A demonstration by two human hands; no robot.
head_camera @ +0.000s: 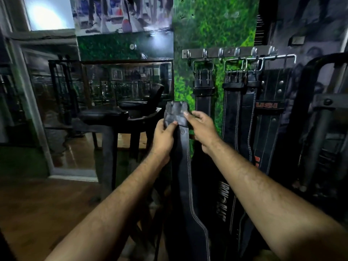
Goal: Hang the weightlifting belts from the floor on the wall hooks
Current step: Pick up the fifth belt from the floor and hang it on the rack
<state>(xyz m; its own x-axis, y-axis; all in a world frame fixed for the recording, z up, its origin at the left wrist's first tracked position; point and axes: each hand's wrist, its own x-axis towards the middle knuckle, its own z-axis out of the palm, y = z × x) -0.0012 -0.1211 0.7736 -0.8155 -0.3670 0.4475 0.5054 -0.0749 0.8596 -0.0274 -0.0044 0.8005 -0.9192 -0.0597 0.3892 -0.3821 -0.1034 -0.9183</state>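
A black leather weightlifting belt [183, 166] with white stitching hangs down from my two hands in front of the green wall. My left hand [164, 136] grips its upper end from the left, thumb on the front. My right hand [202, 129] pinches the same end from the right. The belt's buckle end [176, 112] points up, well below the metal hook rail [228, 52]. Several black belts [203, 85] hang from the rail's hooks by their buckles. The leftmost hook [188, 54] carries nothing.
A black stool and table [105, 117] stand to the left, before a mirrored wall. Dark gym equipment [323, 113] crowds the right side. Wooden floor [37, 213] lies at lower left.
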